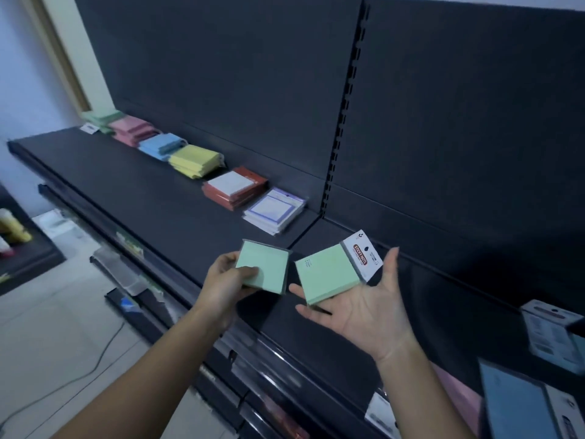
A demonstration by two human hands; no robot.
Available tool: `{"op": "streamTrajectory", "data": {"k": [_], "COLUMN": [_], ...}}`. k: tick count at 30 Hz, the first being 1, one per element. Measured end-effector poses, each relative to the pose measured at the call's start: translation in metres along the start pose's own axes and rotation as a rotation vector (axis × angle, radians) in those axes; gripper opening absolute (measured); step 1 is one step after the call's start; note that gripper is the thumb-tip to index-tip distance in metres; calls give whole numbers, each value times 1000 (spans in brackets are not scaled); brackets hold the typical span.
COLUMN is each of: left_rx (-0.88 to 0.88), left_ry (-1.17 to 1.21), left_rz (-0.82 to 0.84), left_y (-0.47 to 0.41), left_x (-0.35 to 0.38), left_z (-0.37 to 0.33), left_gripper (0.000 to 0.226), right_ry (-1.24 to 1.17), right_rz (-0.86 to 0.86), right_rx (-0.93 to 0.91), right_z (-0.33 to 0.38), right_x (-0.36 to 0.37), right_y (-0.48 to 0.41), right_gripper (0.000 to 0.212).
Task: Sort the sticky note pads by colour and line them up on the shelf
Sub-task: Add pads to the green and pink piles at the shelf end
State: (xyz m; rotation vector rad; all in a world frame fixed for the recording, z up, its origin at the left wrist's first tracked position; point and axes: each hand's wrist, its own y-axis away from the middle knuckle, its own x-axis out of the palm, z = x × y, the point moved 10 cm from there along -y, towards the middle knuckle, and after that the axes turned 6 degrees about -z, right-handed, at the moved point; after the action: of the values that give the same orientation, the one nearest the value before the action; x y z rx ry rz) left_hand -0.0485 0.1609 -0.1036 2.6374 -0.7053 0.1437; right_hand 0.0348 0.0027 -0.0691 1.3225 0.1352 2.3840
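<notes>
My left hand [226,285] grips a green sticky note pad [264,267] by its lower left corner, just above the dark shelf [133,191]. A second green pad [329,277] with a white header card rests on the upturned palm and fingers of my right hand [364,308], whose fingers are spread. Along the back of the shelf lie sorted stacks: green [101,118], pink [133,129], blue [161,145], yellow [194,160], red-framed [234,186] and white pads with a purple border [275,210].
A slotted upright [342,122] divides the dark back panel. At the right, loose packs lie on the shelf: a white one [550,331], a blue one [522,403] and a pink one [456,397]. Lower shelves [126,274] and a tiled floor with a cable [95,362] are at the left.
</notes>
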Motion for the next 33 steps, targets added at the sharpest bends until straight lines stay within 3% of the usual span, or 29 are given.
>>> {"op": "streamTrajectory", "data": {"k": [3, 9, 11, 16, 23, 33], "left_rx": [25, 72, 89, 133, 171, 184], "left_ry": [24, 79, 84, 101, 80, 153], "left_rz": [-66, -120, -116, -116, -102, -124], "left_y": [-4, -22, -30, -55, -85, -144], "left_x": [-34, -96, -117, -179, -253, -329], "left_z": [-12, -49, -65, -109, -145, -181], "left_gripper": [27, 30, 28, 24, 30, 32], "right_ry": [94, 475, 514, 621, 629, 659], "right_rz": [51, -338, -405, -485, -439, -292], "right_rx": [-1, -114, -170, -316, -433, -390], "right_z": [-17, -44, -53, -74, -111, -158], "right_x": [24, 43, 60, 112, 174, 249], "right_y": [-19, -70, -88, -134, -184, -273], "right_gripper": [84, 19, 9, 10, 20, 32]}}
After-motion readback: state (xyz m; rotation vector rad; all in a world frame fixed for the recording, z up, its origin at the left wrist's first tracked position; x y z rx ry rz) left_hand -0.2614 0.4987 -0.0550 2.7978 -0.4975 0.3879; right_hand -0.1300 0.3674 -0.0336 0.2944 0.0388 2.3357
